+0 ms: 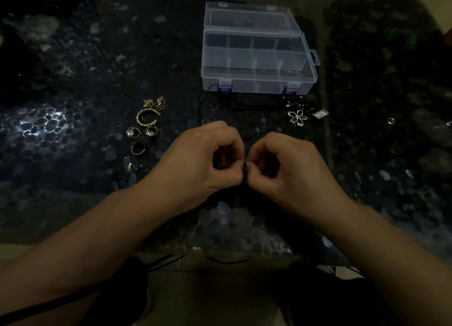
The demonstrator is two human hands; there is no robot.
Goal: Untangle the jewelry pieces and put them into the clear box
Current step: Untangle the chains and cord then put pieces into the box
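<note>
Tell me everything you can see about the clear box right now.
The clear box is see-through plastic, rectangular, sitting flat on the dark patterned table beyond both hands. Its hinged lid stands open behind it. Thin dividers split the inside into several compartments, and no jewelry shows in them. Two blue latches hang on its near wall, and a hang tab sticks out on the right. A dark cord lies against its near edge. Neither hand touches it.

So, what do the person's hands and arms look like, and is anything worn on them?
The left hand and the right hand are bare: no gloves, and no rings, watch or bracelet can be seen. Both forearms are uncovered up to the picture's edge, so no sleeves show. The light is dim, so finer marks cannot be told.
</note>
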